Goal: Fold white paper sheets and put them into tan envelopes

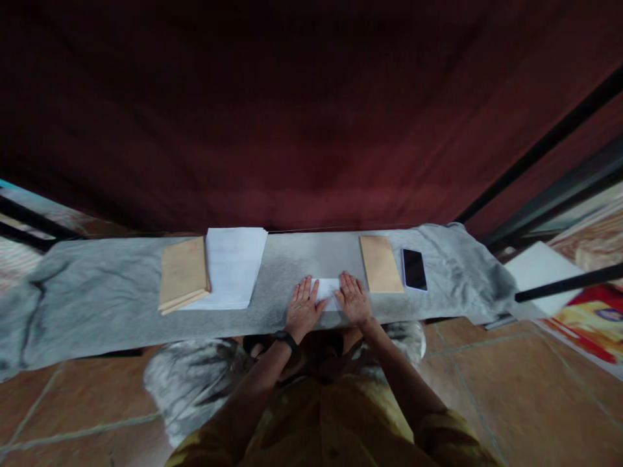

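Observation:
A small white piece of paper [327, 293], seemingly folded, lies flat near the front edge of the cloth-covered board. My left hand [302, 307] rests flat on its left end, fingers stretched forward and a dark band on the wrist. On the paper's right end my right hand [354, 299] lies palm down, its fingers extended. Both hands press from above, and the paper's two ends are hidden under them. Just right of my right hand is a single brown envelope [382, 264].
Left of my hands lies a stack of white paper sheets [236, 266], with a pile of brown envelopes [185, 269] overlapping it. A phone [414, 269] with a dark screen sits at right. Grey cloth [97, 292] covers the narrow surface; a dark red curtain [311, 143] hangs behind.

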A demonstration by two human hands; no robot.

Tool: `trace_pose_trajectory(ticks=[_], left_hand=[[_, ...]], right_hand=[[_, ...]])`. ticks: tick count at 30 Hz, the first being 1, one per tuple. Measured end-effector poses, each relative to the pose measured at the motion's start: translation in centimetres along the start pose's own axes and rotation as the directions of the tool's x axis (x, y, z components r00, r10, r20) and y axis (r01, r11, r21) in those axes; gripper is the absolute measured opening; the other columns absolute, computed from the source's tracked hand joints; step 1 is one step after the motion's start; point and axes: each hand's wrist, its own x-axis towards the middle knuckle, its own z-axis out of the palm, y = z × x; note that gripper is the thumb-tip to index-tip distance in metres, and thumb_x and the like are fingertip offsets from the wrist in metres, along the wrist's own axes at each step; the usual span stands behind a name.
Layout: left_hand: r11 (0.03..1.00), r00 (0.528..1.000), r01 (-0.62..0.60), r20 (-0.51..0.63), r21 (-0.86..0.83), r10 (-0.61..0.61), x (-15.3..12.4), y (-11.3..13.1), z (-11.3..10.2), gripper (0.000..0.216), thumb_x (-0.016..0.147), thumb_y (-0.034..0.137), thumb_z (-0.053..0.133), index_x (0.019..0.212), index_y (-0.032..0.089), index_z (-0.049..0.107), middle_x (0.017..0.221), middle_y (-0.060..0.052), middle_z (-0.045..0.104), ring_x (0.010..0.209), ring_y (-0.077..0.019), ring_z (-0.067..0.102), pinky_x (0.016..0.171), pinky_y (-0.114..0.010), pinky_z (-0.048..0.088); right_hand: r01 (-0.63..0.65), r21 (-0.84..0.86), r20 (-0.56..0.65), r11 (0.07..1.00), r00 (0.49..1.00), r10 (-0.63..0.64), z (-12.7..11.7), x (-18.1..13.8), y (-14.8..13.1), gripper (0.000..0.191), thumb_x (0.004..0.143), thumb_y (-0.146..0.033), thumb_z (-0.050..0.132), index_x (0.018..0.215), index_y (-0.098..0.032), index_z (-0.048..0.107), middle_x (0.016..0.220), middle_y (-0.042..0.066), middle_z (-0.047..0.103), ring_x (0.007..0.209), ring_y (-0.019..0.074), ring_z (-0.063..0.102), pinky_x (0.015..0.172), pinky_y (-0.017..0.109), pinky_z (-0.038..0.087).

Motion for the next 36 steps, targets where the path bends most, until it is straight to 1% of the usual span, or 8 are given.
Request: trace_pose_trajectory(ticks=[5,9,11,15,19,26,31,36], left_hand=[[1.0,1.0,-0.002,-0.019,-0.001,0.002,-0.1,0.0,0.3,0.069,0.097,0.055,0.038,0.15,0.011,0.037,0.158,-0.019,0.033,0.147,-0.0302,0.03,0.119,-0.047,0.028],[1.0,1.0,-0.005,-0.023,-0.003,0.005,-0.1,0.0,0.4,0.069,0.097,0.055,0.039,0.15,0.011,0.037,0.158,-0.019,0.033,0.147,-0.0301,0.03,0.119,-0.048,0.027],[1.0,1.0,-0.002,-0.024,-0.007,0.002,-0.1,0.1,0.3,0.068,0.097,0.054,0.039,0.15,0.011,0.038,0.158,-0.019,0.032,0.147,-0.0301,0.03,0.119,-0.048,0.027],[1.0,1.0,0.001,-0.019,-0.009,-0.001,-0.1,0.2,-0.1,0.066,0.097,0.052,0.04,0.149,0.01,0.039,0.159,-0.019,0.03,0.148,-0.0306,0.028,0.119,-0.047,0.027],[1.0,1.0,0.012,-0.02,-0.015,-0.012,0.0,0.3,-0.2,0.067,0.097,0.052,0.041,0.15,0.011,0.038,0.159,-0.018,0.029,0.148,-0.0311,0.027,0.12,-0.049,0.026],[0.993,0.993,0.115,-0.033,-0.007,-0.115,-0.3,0.3,-0.1,0.065,0.1,0.049,0.03,0.151,0.009,0.034,0.156,-0.017,0.036,0.147,-0.0285,0.031,0.12,-0.05,0.025],[0.987,0.985,0.161,-0.056,0.0,-0.161,-1.0,-1.1,-0.2,0.06,0.101,0.042,0.027,0.151,0.008,0.035,0.155,-0.016,0.039,0.146,-0.0279,0.032,0.12,-0.05,0.026],[0.954,0.945,0.3,-0.135,-0.007,-0.298,-1.1,-1.5,-0.5,0.059,0.101,0.037,0.027,0.151,0.007,0.033,0.155,-0.019,0.038,0.147,-0.0326,0.029,0.118,-0.058,0.024]], right_hand=[[-0.035,0.0,-0.023,0.999,0.999,0.035,0.0,-0.2,0.8,0.059,0.104,-0.043,0.028,0.153,-0.009,0.033,0.153,0.017,0.041,0.14,0.0293,0.041,0.115,0.048,0.03],[-0.105,0.021,-0.08,0.994,0.991,0.106,-0.3,-0.8,-0.3,0.059,0.105,-0.041,0.027,0.154,-0.008,0.03,0.153,0.019,0.041,0.141,0.029,0.039,0.114,0.048,0.031],[-0.057,0.039,-0.062,0.998,0.996,0.059,-0.5,-1.5,-1.3,0.058,0.105,-0.04,0.029,0.154,-0.01,0.03,0.155,0.017,0.039,0.142,0.0275,0.038,0.115,0.047,0.031],[0.084,0.063,0.003,0.994,0.996,-0.084,-1.1,-3.3,-2.6,0.051,0.104,-0.038,0.034,0.15,-0.016,0.039,0.155,0.012,0.04,0.143,0.0255,0.037,0.117,0.046,0.029],[0.056,0.047,-0.008,0.997,0.998,-0.056,-1.7,-4.2,-2.2,0.051,0.104,-0.037,0.037,0.15,-0.015,0.039,0.155,0.013,0.041,0.141,0.0259,0.039,0.117,0.047,0.027],[0.032,0.045,-0.035,0.998,0.999,-0.031,-2.0,-4.2,-1.6,0.053,0.104,-0.036,0.035,0.153,-0.013,0.034,0.152,0.015,0.044,0.139,0.0266,0.042,0.117,0.048,0.026],[0.013,0.039,-0.034,0.999,0.999,-0.012,-2.0,-4.2,-1.8,0.054,0.104,-0.037,0.036,0.151,-0.012,0.036,0.151,0.015,0.046,0.139,0.027,0.042,0.118,0.048,0.025],[0.007,0.047,-0.045,0.999,0.999,-0.005,-1.6,-4.2,-1.8,0.054,0.103,-0.037,0.037,0.151,-0.013,0.036,0.15,0.015,0.046,0.138,0.0273,0.043,0.118,0.048,0.025]])
